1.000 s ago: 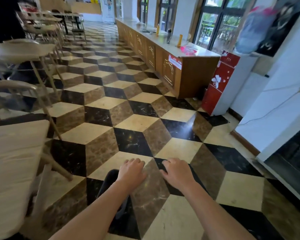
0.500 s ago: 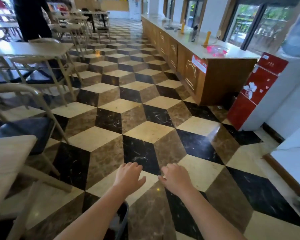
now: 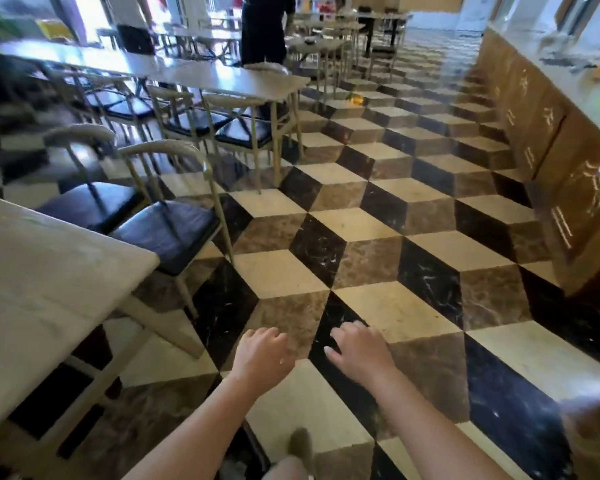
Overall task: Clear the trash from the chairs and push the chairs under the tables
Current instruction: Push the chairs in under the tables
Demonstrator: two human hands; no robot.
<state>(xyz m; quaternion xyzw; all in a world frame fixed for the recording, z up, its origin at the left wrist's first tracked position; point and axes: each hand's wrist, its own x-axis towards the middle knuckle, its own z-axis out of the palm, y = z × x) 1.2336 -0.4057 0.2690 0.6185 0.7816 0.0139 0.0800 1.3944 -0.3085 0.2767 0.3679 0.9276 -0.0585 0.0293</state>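
Observation:
My left hand and my right hand hang side by side over the patterned floor, palms down, fingers loosely curled, holding nothing. To their left stands a pale table. Two chairs with black seats, one nearer and one behind it, stand partly pulled out from that table's far side. Farther back, a second long table has several chairs tucked under it. I see no trash on the visible seats. A small yellow object lies on the floor beyond that table.
A long wooden counter runs along the right side. A person in dark clothes stands at the far tables. More tables and chairs fill the back. The cube-patterned floor forms a wide aisle between tables and counter.
The view has swung left: the red cabinet and white wall have left the frame, and the tables and chairs now fill the left. Both hands stay empty in front of me.

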